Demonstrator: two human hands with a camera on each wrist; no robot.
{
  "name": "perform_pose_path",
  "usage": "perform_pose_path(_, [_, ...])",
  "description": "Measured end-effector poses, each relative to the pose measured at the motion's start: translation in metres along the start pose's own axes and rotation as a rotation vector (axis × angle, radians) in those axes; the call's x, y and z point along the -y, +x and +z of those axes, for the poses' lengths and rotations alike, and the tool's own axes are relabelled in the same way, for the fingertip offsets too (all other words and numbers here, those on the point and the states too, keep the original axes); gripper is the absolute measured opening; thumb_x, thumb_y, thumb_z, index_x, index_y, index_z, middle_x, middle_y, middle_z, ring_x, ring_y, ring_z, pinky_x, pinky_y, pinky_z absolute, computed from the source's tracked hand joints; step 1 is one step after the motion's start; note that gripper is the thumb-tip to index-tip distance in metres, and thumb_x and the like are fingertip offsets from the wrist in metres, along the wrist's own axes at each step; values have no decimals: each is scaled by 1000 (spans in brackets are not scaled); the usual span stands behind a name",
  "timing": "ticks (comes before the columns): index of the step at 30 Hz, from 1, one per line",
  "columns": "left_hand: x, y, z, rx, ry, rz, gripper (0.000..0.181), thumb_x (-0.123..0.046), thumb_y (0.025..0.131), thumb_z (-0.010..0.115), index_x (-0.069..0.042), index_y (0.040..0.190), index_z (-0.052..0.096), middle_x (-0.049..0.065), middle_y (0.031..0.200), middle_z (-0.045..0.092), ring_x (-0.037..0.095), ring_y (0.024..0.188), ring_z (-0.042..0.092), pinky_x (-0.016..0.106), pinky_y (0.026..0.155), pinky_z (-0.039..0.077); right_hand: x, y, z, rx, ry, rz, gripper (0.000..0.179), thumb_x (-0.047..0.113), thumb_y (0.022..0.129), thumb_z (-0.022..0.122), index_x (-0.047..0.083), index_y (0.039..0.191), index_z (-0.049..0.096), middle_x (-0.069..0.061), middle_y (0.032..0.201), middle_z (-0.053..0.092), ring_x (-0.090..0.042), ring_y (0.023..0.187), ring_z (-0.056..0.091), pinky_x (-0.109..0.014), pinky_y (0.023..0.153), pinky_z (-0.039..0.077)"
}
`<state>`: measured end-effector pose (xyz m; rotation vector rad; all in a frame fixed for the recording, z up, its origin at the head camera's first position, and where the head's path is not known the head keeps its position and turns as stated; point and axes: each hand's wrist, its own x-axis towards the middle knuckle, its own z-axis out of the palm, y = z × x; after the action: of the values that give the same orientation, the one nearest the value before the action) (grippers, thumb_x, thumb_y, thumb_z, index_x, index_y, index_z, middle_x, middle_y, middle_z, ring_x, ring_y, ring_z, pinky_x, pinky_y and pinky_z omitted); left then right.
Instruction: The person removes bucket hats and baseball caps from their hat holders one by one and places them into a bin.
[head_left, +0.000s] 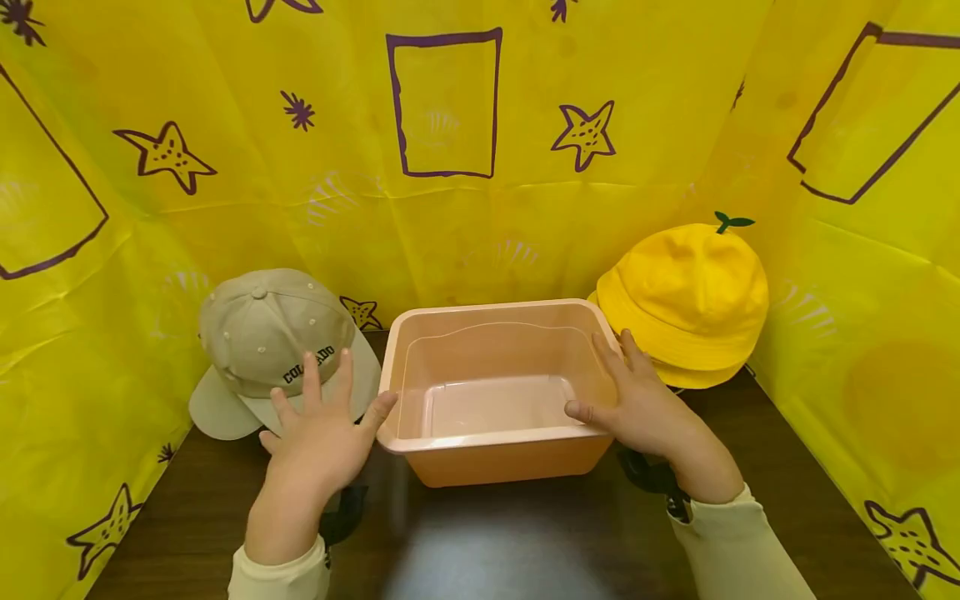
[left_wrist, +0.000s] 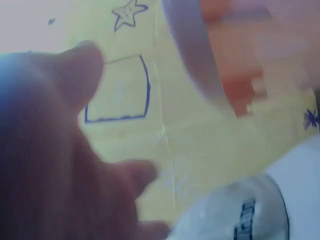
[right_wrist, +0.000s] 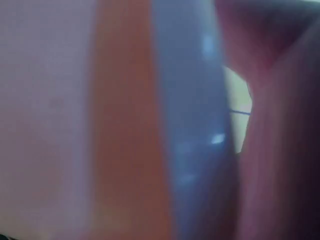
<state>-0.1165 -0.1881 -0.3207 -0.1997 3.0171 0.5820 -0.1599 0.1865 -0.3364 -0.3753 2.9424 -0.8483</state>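
A peach-coloured plastic basin [head_left: 510, 462] with a wide rim stands in the middle of the dark table, showing nothing inside. My left hand [head_left: 318, 442] has its fingers spread, the thumb right at the basin's left rim and the other fingers overlapping the beige cap in the head view. Over the right rim lies my right hand [head_left: 648, 408], fingers extended and thumb reaching across the basin's inside. The right wrist view shows the rim [right_wrist: 192, 120] blurred and close beside that hand.
A beige baseball cap [head_left: 270, 325] with dark lettering sits left of the basin. To the right is a yellow bucket hat [head_left: 690, 292] topped by a green sprout. Yellow patterned sheeting [head_left: 450, 225] encloses the back and sides of the table [head_left: 495, 542].
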Motion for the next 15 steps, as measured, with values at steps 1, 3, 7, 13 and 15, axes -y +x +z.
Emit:
perform_pose_path(1, [5, 0, -2, -19, -20, 4, 96, -81, 91, 24, -23, 159, -10, 20, 157, -31, 71, 129, -15, 88, 89, 6, -1, 0, 1, 16, 15, -7, 109, 69, 84, 64, 14, 162, 11, -30, 160, -4, -60, 137, 17, -72, 104, 24])
perform_pose_path(3, [17, 0, -6, -59, -64, 15, 96, -76, 94, 30, -21, 158, -14, 21, 154, -35, 74, 126, -12, 86, 90, 12, -3, -1, 1, 45, 33, -13, 109, 68, 85, 65, 15, 162, 9, -30, 160, -6, -59, 135, 25, -69, 103, 30])
perform_pose_path(7, [42, -2, -15, -78, -142, 10, 99, -71, 96, 39, -20, 155, -22, 22, 149, -42, 76, 124, -6, 85, 89, 18, -9, -2, 1, 64, 46, -36, 109, 65, 85, 67, 15, 162, 8, -29, 160, -7, -58, 132, 31, -66, 101, 35])
perform_pose_path(13, [84, -4, -23, -16, -283, -53, 101, -64, 97, 47, -26, 150, -31, 23, 147, -45, 76, 125, 9, 82, 89, 26, -15, 1, 2, 69, 70, -77, 112, 64, 83, 71, 13, 162, 10, -26, 161, -8, -56, 135, 27, -66, 102, 34])
perform_pose_path(15, [98, -3, -21, 0, -389, -55, 101, -57, 99, 51, -29, 149, -32, 24, 148, -42, 74, 126, 11, 79, 92, 28, -15, 2, 3, 69, 77, -83, 112, 63, 82, 72, 13, 161, 10, -25, 161, -8, -56, 136, 26, -66, 102, 33])
